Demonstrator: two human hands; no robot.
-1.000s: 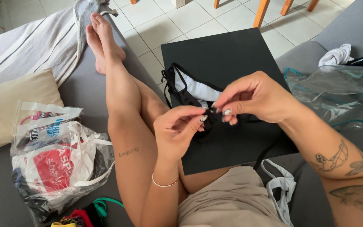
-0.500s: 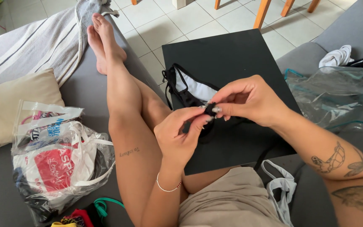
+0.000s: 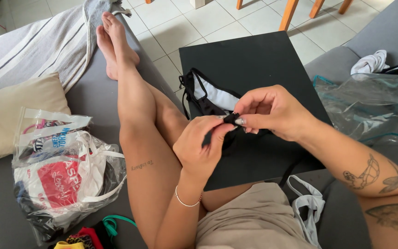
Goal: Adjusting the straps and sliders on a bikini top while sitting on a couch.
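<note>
A black garment with white lining [image 3: 210, 97] lies on a black board [image 3: 254, 64] resting across my lap. Both hands meet over its near end. My left hand [image 3: 199, 147] pinches a black strap of the garment from below. My right hand [image 3: 268, 113] grips the same strap end from the right, fingertips touching the left hand's. The strap's tip is mostly hidden between the fingers.
I sit on a grey sofa [image 3: 93, 99] with legs stretched out. A clear plastic bag of clothes [image 3: 61, 170] lies at my left, a beige cushion [image 3: 12, 113] beyond it. Another clear bag [image 3: 374, 108] sits at right. White straps [image 3: 307, 205] lie by my right hip.
Both hands stay pinched on the strap; they have shifted slightly up and together, working the strap end between the fingertips.
</note>
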